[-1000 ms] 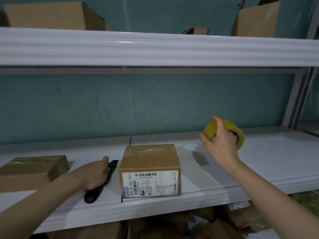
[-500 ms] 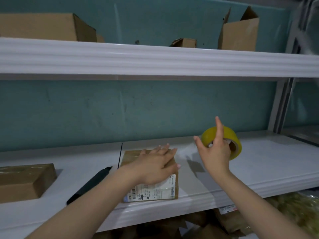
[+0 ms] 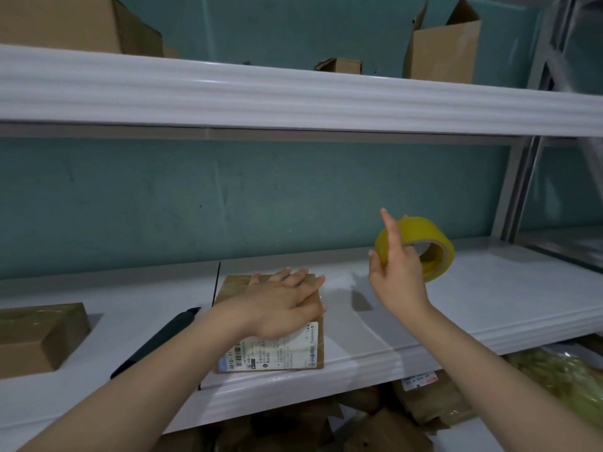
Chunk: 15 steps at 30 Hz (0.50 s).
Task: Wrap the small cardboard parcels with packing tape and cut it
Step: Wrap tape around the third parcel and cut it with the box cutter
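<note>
1. Pressing down flat, the left hand [image 3: 280, 305] lies on top of the small cardboard parcel [image 3: 287, 352], fingers straight and spread toward the far right corner, with nothing clasped in them.
2. That parcel sits on the white shelf [image 3: 489, 298] near its front edge, its printed label facing the camera on the front side.
3. The right hand [image 3: 396, 275] grips the yellow tape roll [image 3: 424, 236], with the thumb on the roll's outer face and fingers curled into the core, while the forefinger points straight up.
4. The roll is held up off the shelf, to the right of the parcel and apart from it, its open core turned toward the right.
5. A black cutter [image 3: 163, 337] lies on the shelf just left of the parcel, at a slant, partly hidden by the left forearm.
6. A second parcel [image 3: 39, 337] rests at the far left of the same shelf, well apart from the first.
7. On the upper shelf [image 3: 293, 96] stand a large box [image 3: 78, 24], a small box [image 3: 339, 65] and an open box [image 3: 443, 50] against the teal wall [image 3: 293, 197].
8. Under the lower shelf, crumpled cardboard and bagged packages [image 3: 430, 399] are heaped.
</note>
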Tool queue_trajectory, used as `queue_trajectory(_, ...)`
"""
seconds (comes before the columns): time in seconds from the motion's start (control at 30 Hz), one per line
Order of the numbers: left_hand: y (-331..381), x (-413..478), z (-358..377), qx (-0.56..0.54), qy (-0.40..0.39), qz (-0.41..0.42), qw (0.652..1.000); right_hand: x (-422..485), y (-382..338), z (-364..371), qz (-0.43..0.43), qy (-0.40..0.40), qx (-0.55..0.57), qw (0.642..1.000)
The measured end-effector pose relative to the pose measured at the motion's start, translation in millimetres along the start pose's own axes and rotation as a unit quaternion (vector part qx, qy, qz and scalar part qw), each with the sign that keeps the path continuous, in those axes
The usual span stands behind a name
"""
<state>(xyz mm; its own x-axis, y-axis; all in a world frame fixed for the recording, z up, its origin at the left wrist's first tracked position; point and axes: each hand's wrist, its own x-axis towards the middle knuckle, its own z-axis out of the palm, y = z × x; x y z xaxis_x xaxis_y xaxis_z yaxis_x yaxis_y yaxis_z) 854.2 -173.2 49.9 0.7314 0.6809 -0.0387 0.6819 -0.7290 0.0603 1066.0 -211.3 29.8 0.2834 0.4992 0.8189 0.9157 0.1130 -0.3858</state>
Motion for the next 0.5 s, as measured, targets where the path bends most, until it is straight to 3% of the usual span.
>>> queue_trajectory(0.1,-1.2,-1.1,-0.8,-0.007,-0.002,-0.007,1.0,6.0,9.9,-2.6,-0.009,0.002,-0.023,1.0)
queue_trajectory(0.27,-5.8,0.0,-1.0,-0.015,-0.005,-0.02,1.0,37.8,59.4,-69.3,0.09,0.088,-0.023,0.992)
queue_trajectory(0.4,-2.0,1.5,-10.7,-0.061,-0.005,-0.023,0.998,36.3,50.4,-98.7,0.069,0.08,0.018,0.994)
queue_trajectory(0.5,-1.4,5.3,-21.5,-0.109,0.088,-0.035,0.989,33.5,33.4,-98.2,0.063,0.062,0.085,0.992)
